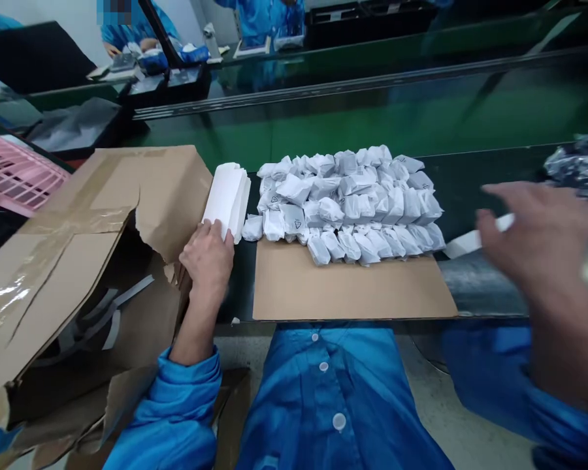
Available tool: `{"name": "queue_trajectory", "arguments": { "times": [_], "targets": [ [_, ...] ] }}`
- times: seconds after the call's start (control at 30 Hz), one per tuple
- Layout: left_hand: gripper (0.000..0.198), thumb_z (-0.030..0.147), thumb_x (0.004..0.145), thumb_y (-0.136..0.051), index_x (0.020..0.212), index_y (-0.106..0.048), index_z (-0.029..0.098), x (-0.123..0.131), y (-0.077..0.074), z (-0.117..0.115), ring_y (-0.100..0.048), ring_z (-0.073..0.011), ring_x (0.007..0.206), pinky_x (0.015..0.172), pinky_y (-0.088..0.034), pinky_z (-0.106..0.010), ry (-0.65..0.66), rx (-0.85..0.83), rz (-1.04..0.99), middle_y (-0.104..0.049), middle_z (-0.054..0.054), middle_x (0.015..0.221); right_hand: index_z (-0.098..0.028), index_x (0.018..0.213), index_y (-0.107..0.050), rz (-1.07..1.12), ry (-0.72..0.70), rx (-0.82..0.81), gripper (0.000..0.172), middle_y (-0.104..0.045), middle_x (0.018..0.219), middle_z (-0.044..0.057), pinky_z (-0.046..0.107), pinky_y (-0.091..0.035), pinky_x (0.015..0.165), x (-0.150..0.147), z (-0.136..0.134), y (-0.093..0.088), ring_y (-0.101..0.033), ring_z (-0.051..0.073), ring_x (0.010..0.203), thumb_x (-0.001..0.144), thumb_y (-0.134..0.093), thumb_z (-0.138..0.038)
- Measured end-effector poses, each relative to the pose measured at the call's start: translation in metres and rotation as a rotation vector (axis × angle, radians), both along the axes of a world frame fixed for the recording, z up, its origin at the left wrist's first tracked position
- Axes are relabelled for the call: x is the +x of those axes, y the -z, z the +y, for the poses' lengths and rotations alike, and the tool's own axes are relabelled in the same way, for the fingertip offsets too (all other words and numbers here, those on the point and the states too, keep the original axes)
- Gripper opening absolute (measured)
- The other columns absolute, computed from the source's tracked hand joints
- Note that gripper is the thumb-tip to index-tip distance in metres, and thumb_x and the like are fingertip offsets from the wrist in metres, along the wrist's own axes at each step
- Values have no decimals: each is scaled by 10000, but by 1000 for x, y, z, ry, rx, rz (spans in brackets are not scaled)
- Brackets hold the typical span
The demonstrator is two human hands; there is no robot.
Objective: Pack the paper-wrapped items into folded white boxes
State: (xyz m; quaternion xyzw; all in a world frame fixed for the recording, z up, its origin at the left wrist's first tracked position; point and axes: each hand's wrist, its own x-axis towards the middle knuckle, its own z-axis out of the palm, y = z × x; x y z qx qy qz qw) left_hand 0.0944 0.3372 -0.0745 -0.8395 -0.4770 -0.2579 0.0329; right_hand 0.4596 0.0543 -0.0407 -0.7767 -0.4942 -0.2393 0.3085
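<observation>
My left hand (pixel 208 254) has its fingers bent over the near end of a stack of folded white paper (pixel 228 196), gripping it on the dark work surface. Right of the stack sit several rows of small items wrapped in thin white paper (pixel 353 189), packed close together. A flat cardboard sheet (pixel 353 284) lies under their near rows. My right hand (pixel 543 235) is raised at the right, blurred, thumb and fingers apart. Just by its thumb is a white paper strip (pixel 464 244); I see no grip on it.
A torn, taped cardboard box (pixel 171 170) stands open at the left with strips inside. Behind it is a pink plastic basket (pixel 17 166). Clear plastic-wrapped items (pixel 578 170) lie at far right. Across the green conveyor (pixel 323 127), co-workers in blue (pixel 259 23) sit.
</observation>
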Motion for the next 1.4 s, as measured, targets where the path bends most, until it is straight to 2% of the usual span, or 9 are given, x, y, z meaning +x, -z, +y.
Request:
{"name": "queue_trajectory", "arguments": {
  "times": [0.07,0.2,0.37,0.43,0.53,0.63,0.8,0.97,1.4],
  "targets": [
    [316,343,938,-537,1103,-721,146,-4,3,-1,-664,-409,1146,878,-545,-565,-7,37,-46,-695,-232,1226,-197,1193,-696,52,-95,-20,321,-728,1125,172,566,-497,926,-65,21,4,-666,363,1107,889,-612,-257],
    [323,306,989,-486,1186,-697,162,-10,12,-22,-637,-342,1232,1010,-508,-551,-20,188,-220,-670,-203,1295,-212,1369,-531,905,-648,-162,421,-676,1255,122,401,-596,892,-190,71,9,-687,209,1078,965,-574,-323],
    [538,230,932,-608,1456,-484,216,-5,23,-112,-594,-307,1295,1131,-420,-559,421,278,-202,-654,-170,1337,-146,1405,-421,1388,-693,41,478,-607,1332,169,334,-576,888,-228,119,27,-661,203,1107,989,-514,-361],
    [652,363,929,-621,1521,-381,238,-8,17,-141,-518,-316,1373,1143,-399,-590,552,179,-252,-563,-170,1449,-130,1228,-556,1317,-657,-30,321,-683,1158,120,323,-567,828,-205,112,27,-672,212,1004,978,-515,-327],
    [724,542,926,-559,1549,-312,268,-18,-3,-147,-441,-340,1428,1082,-465,-580,375,-84,-647,-422,-150,1564,-145,1034,-639,1084,-885,-491,182,-707,992,49,263,-526,708,-161,80,12,-665,186,867,933,-589,-288],
    [563,516,838,-695,1304,-613,210,-24,-17,-124,-717,-280,979,731,-615,-361,307,-702,-609,-730,-105,1135,-165,1028,-645,820,-1041,-832,141,-696,900,19,229,-484,630,-143,51,-2,-647,148,756,961,-570,-264],
    [333,480,735,-781,831,-724,166,-13,-8,-110,-650,-163,613,488,-545,-247,135,-1003,-803,-707,-18,722,-76,1439,-449,120,-499,-579,654,-669,1140,192,417,-530,781,-177,28,6,-646,307,969,924,-642,-431],
    [367,485,770,-740,923,-739,151,-22,-10,-103,-675,-192,544,479,-591,-310,395,-1409,-627,-718,-53,699,-26,1446,-433,-90,-633,-453,565,-645,1216,216,448,-522,837,-182,19,16,-616,311,1035,988,-510,-348],
    [105,150,746,-696,772,-759,230,-15,-4,-98,-680,-115,649,524,-508,-165,418,-918,-418,-745,16,762,-52,1252,-611,-263,-598,-433,348,-720,1145,190,411,-571,888,-182,13,20,-682,285,1055,966,-421,-105]
  ]
}}
